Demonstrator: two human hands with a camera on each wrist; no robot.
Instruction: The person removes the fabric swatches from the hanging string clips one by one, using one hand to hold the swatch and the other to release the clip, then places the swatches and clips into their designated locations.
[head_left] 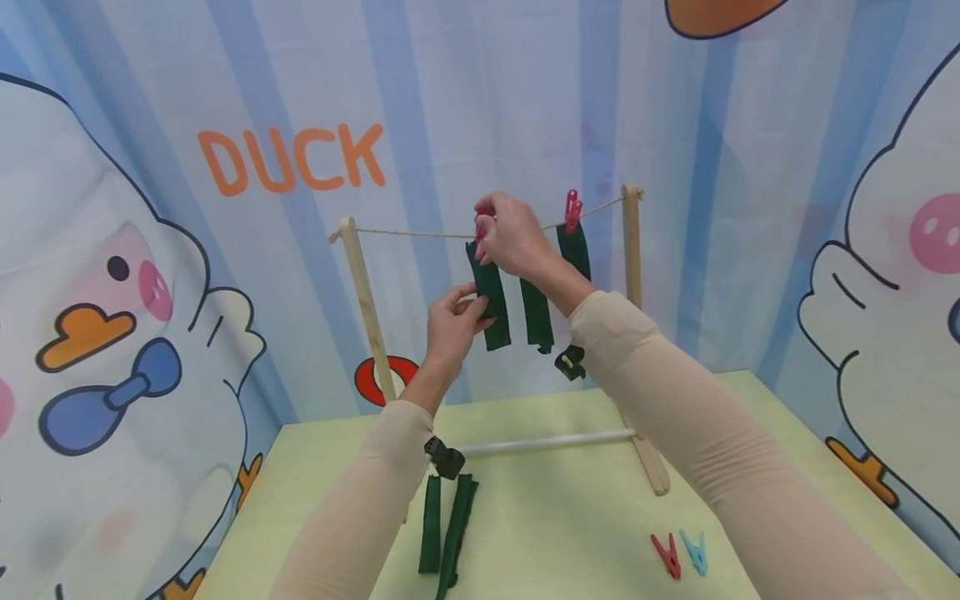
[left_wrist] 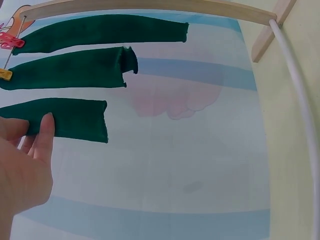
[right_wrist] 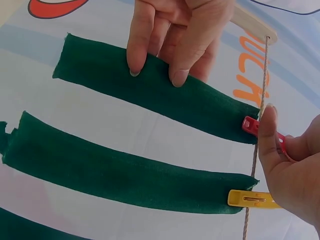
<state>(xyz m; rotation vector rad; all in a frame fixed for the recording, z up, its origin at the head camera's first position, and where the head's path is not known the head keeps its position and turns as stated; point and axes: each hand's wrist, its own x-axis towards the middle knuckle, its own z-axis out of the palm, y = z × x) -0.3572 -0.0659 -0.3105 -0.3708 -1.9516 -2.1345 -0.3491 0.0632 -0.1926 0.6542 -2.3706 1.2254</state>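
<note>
My right hand point(head_left: 513, 237) pinches a red clothespin point(right_wrist: 250, 125) that sits on the string point(head_left: 420, 235) at the top end of a dark green cloth strip point(right_wrist: 115, 82). Lower on that strip, my left hand point(head_left: 452, 327) holds its side edge, some fingers in front and others behind. Beside it hangs a second green strip point(right_wrist: 130, 172), clipped by a yellow clothespin point(right_wrist: 252, 199). A third green strip point(left_wrist: 105, 32) hangs farther right in the head view, under red clothespins point(head_left: 573, 215).
The string runs between a left wooden post point(head_left: 363, 308) and a right wooden post point(head_left: 632, 250), joined low down by a white rod point(head_left: 547, 442). On the pale yellow table point(head_left: 570, 517) lie green strips point(head_left: 431, 525), a red clothespin point(head_left: 666, 557) and a light blue clothespin point(head_left: 696, 552).
</note>
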